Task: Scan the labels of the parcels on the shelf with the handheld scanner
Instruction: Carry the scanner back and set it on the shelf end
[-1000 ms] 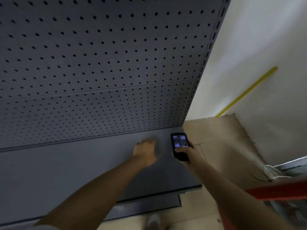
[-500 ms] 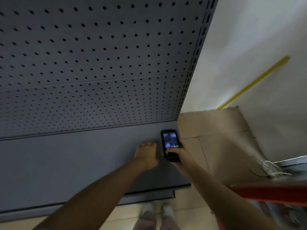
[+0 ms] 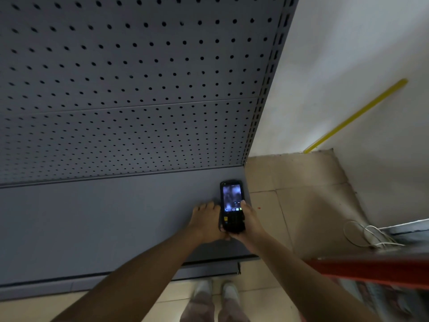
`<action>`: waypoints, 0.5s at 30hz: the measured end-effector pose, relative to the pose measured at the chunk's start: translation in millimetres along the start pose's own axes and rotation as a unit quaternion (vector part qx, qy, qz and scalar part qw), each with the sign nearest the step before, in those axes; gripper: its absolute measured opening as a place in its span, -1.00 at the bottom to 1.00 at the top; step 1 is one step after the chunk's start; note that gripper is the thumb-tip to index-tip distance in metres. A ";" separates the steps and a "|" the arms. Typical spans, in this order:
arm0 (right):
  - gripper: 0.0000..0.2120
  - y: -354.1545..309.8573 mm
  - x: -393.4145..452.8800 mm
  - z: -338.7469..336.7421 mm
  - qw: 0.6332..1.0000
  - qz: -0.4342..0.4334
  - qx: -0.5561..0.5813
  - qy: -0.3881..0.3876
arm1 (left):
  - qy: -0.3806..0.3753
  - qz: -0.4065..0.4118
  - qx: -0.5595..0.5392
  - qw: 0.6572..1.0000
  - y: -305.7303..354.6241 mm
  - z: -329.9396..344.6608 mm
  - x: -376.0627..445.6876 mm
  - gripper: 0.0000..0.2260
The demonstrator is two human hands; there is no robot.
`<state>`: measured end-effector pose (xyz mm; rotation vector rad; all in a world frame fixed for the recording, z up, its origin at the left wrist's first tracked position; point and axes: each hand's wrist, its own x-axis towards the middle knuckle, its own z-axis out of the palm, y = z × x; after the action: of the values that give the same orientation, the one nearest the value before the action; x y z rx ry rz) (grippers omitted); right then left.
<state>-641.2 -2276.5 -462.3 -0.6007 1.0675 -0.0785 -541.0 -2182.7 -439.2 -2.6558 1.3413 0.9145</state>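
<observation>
A black handheld scanner (image 3: 232, 205) with a lit screen and a keypad is upright above the right end of the grey shelf (image 3: 92, 228). My right hand (image 3: 249, 223) grips its lower right side, thumb on the screen's lower edge. My left hand (image 3: 205, 223) lies palm-down against the scanner's left side, fingers together, touching its lower corner. No parcels or labels show on the shelf.
A grey perforated back panel (image 3: 127, 89) rises behind the shelf. A white wall (image 3: 348, 66) with a yellow strip (image 3: 355, 116) is at right. Tan floor tiles (image 3: 301, 205), loose white cables (image 3: 369, 235), a red bar (image 3: 376, 270) and my shoes (image 3: 216, 291) lie below.
My left hand has closed in on the scanner and now touches its left side. The view has tilted down, so my feet show.
</observation>
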 end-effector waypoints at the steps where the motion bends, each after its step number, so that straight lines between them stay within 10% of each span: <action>1: -0.52 0.2 -1.8 0.2 1.000 -0.002 -0.017 0.001 | -0.004 0.000 0.001 1.000 -0.1 1.0 -0.1 -0.23; 9: -0.21 0.4 -14.3 6.9 0.931 -0.054 -0.353 0.074 | 0.010 -0.020 -0.024 0.999 0.8 6.1 -0.9 -0.35; 15: -0.46 -10.5 -25.2 5.6 0.859 -0.090 -0.497 0.083 | 0.024 -0.027 -0.018 0.999 6.6 8.4 -1.3 -0.32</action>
<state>-646.6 -2274.3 -435.1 -1.6580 1.1780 0.2900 -550.6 -2183.5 -443.9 -2.7447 1.2662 0.8825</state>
